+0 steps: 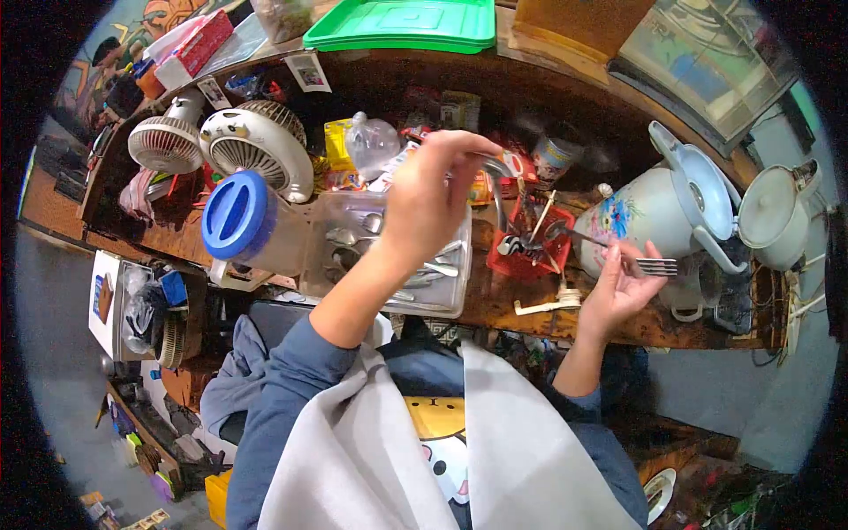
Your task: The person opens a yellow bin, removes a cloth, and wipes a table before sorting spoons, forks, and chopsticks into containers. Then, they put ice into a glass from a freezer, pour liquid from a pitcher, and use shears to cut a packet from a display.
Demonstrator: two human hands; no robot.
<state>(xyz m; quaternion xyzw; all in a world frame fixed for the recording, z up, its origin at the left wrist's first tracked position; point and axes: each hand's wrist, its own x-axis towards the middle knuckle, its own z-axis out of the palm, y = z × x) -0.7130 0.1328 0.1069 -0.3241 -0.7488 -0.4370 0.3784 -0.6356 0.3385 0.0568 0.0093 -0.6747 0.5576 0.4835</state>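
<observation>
My left hand point(428, 194) is raised over the right side of a clear plastic tray point(459, 287) of spoons and other cutlery. Its fingers are closed on a curved metal utensil point(500, 190), whose lower end hangs near a red basket point(503, 263). Several utensils stand in that basket. To its right, my right hand point(618, 287) is closed round a fork point(656, 266), tines pointing right, and a spoon point(579, 234), bowl pointing left over the basket. A cream plastic piece point(552, 303) lies just below the basket.
A blue-lidded jug point(237, 216) and two small fans point(256, 152) point(166, 144) are at the left. On the right are a flowered thermos jug point(640, 216), a lidded pot point(768, 216) and a clear mug point(693, 287). Green trays point(402, 35) rest on the upper shelf.
</observation>
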